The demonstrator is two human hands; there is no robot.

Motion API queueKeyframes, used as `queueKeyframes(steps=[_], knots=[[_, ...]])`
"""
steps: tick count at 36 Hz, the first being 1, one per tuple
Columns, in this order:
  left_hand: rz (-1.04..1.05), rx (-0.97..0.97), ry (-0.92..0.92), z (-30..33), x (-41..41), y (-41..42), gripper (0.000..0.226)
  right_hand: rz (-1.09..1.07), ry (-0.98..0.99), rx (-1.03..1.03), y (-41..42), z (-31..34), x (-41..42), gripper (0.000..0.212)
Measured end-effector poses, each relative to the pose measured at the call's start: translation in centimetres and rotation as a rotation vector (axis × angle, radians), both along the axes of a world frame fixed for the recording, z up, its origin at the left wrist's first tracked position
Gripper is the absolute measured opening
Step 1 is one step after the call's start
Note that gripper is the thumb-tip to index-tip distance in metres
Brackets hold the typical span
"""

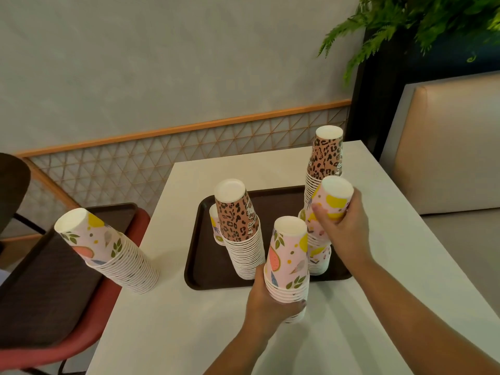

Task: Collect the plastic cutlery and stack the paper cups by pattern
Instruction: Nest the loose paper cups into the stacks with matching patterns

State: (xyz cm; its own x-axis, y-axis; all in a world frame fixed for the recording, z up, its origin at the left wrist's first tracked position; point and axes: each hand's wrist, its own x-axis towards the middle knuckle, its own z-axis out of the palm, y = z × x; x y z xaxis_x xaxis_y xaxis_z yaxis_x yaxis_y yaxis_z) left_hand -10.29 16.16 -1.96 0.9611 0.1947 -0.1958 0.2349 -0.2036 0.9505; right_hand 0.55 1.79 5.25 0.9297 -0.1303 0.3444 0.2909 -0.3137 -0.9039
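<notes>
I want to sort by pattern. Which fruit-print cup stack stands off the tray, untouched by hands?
The tall fruit-print stack at the table's left edge; it alone stands outside the brown tray.

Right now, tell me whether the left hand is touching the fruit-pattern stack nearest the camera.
Touching. The head view shows the left hand with fingers wrapped round the lower rims of the fruit-pattern stack.

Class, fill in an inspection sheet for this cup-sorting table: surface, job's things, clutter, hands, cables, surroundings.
Surface: white table bearing a brown tray.
Job's things: leopard stack and taller leopard stack on the tray; fruit stack on the table; no cutlery seen.
Clutter: nothing seen.
Hands: left hand grips a short fruit stack; right hand grips a fruit cup.
Cables: nothing seen.
Surroundings: red chair holding a second tray, bench, fern.
</notes>
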Motion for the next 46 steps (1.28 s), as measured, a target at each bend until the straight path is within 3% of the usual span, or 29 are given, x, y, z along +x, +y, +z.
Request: queueKeyframes(steps=[7,13,16,21,27,33,40,46], knots=[[-0.019,0.046,-0.031,0.2,-0.1,-0.3,0.085,0.066,0.118,-0.093,0.0,-2.6,0.0,0.065],[-0.003,0.009,-0.051,0.6,0.2,-0.4,0.087,0.061,-0.117,-0.131,0.3,-0.7,-1.2,0.070],[0.014,-0.040,-0.036,0.4,0.1,-0.2,0.088,0.263,-0.107,-0.124,1.0,0.8,-2.6,0.061],[0.013,-0.080,-0.044,0.1,0.2,-0.3,0.091,0.530,0.073,-0.213,2.4,0.9,-3.9,0.075],[-0.017,-0.093,-0.043,-0.1,-0.1,-0.2,0.089,0.476,0.077,-0.159,2.7,0.5,-4.5,0.064],[-0.028,-0.061,-0.052,-0.3,-0.1,-0.4,0.105,0.416,0.067,-0.109,2.5,0.9,-4.3,0.064],[-0.020,-0.034,-0.026,-0.4,-0.3,-0.4,0.087,0.382,0.033,-0.059,2.2,1.5,-3.7,0.059],[0.005,-0.061,0.000,-0.2,-0.6,-0.1,0.084,0.240,-0.028,0.188,1.7,3.9,-2.8,0.043]])
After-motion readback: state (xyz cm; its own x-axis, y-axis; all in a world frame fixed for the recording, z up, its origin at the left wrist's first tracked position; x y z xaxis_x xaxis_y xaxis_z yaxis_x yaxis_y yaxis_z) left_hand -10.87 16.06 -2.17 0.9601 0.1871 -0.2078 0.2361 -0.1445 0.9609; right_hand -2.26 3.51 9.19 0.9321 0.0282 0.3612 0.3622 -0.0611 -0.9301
